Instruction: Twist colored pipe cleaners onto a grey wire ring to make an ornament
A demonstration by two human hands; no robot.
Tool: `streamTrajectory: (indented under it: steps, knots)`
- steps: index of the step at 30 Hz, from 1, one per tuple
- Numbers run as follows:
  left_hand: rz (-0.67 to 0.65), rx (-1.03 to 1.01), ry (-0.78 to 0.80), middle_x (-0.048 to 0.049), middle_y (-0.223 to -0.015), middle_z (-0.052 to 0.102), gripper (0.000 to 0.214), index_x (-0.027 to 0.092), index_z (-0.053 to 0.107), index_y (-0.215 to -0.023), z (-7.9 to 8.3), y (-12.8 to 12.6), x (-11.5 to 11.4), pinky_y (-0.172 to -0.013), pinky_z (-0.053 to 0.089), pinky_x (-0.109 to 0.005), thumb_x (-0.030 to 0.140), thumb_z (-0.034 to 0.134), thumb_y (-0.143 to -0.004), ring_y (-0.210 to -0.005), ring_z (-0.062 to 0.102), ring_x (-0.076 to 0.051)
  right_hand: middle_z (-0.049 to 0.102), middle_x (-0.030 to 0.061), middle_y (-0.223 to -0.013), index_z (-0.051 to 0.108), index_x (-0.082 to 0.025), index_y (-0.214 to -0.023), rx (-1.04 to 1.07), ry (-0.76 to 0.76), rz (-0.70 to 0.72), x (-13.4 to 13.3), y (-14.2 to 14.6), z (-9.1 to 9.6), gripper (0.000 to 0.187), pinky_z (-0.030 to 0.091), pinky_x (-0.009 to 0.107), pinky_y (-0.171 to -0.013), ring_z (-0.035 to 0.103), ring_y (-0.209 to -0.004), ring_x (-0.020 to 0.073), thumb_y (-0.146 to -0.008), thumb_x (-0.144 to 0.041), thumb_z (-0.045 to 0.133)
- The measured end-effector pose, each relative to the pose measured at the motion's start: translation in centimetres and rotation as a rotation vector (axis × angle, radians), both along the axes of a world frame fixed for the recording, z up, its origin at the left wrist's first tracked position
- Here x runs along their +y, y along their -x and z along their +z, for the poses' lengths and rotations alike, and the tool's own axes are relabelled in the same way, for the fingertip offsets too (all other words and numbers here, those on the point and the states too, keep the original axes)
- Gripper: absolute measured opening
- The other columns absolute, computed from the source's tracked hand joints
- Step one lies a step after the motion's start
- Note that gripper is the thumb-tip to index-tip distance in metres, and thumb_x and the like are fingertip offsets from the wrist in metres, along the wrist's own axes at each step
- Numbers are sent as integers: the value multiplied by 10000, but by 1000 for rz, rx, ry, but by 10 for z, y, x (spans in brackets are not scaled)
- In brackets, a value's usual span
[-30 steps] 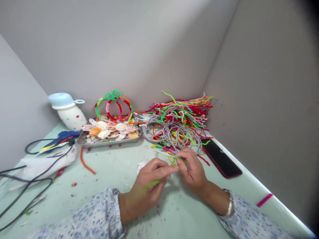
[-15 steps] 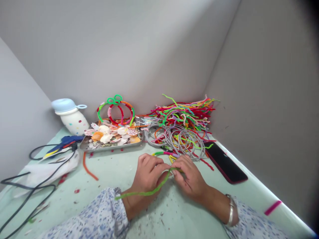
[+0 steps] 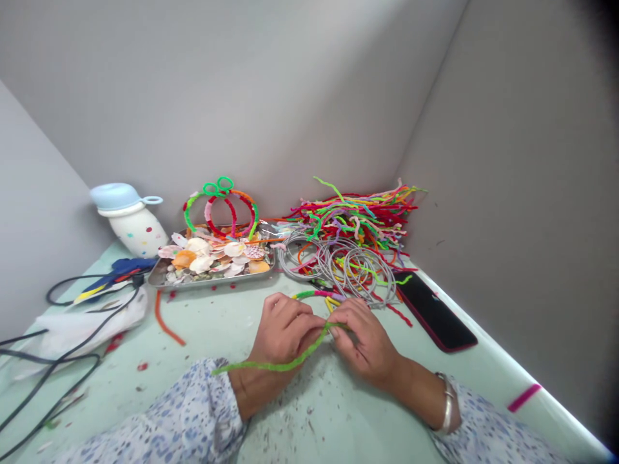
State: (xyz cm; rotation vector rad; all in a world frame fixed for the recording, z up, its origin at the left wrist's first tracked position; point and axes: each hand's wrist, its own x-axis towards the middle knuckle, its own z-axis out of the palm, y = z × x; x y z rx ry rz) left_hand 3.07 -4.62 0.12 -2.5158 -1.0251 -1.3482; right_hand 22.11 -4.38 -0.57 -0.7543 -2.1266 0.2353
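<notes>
My left hand (image 3: pixel 283 330) and my right hand (image 3: pixel 363 336) meet over the middle of the table, fingers closed close together. A green pipe cleaner (image 3: pixel 271 367) runs from my right fingertips back across my left wrist, its loose end over the left cuff. Between and just beyond the hands arches a ring wrapped in pipe cleaner (image 3: pixel 312 294), with green, magenta, purple and yellow parts showing. My left fingers are closed around its near side, which the hands mostly hide. My right thumb and forefinger pinch the green pipe cleaner.
Behind lie grey wire rings (image 3: pixel 360 274) and a heap of pipe cleaners (image 3: pixel 360 212). A metal tray (image 3: pixel 213 281) holds shells, with wrapped hoops (image 3: pixel 232 216) above. Left are a bottle (image 3: pixel 133 222), blue-handled tool (image 3: pixel 118 274) and black cable (image 3: pixel 72 364); right, a phone (image 3: pixel 435 309).
Both hands stay together and nearly in place. The green pipe cleaner's loose end has shifted slightly left, and the whole view has moved a little.
</notes>
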Motion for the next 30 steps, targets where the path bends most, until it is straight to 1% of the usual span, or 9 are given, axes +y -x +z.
streamTrajectory:
  steps: [5,7,10,15,20,26,30]
  knots:
    - [-11,-49,24,3,-742,650,10,209,655,-848,0,-1,-2,-774,369,-349,207,646,-845,-709,564,-151,581,34,-789,513,-195,-927,-21,1,14,0,-1,0,89,372,361,-717,499,-763,191,-897,-146,444]
    - [-18,-74,81,-6,-761,643,29,208,657,-849,1,-1,-5,-775,376,-349,198,631,-852,-729,553,-157,578,36,-788,515,-194,-927,-30,2,21,0,-1,0,92,366,361,-715,496,-760,193,-897,-149,441]
    - [-62,-103,183,-9,-789,632,60,216,653,-867,3,-2,-9,-782,378,-348,200,595,-875,-771,547,-165,574,36,-783,517,-193,-922,-42,1,26,-1,-2,0,92,359,363,-716,489,-751,194,-896,-152,439]
    - [-91,-188,344,-16,-794,606,37,214,662,-846,2,-3,-13,-775,384,-344,209,627,-857,-810,538,-180,574,41,-791,523,-190,-920,-56,-10,37,-1,-2,0,102,352,365,-717,483,-755,198,-894,-151,432]
    - [-95,-270,512,-26,-774,589,69,187,659,-777,2,-5,-17,-768,401,-340,226,653,-835,-796,535,-187,581,41,-807,525,-186,-924,-66,-33,60,-3,-3,2,115,347,360,-717,486,-759,193,-894,-142,423]
    - [-121,-344,656,-21,-734,580,119,166,632,-707,8,-7,-19,-748,419,-316,214,668,-809,-774,551,-178,589,38,-814,525,-187,-916,-84,-30,70,-3,-3,2,117,349,361,-720,488,-757,188,-894,-137,421]
    - [-146,-420,752,-15,-722,592,136,162,611,-678,8,-8,-20,-727,431,-302,207,677,-789,-746,566,-168,589,40,-809,525,-189,-903,-118,-19,59,-1,-4,-1,107,344,365,-709,482,-755,194,-891,-148,427]
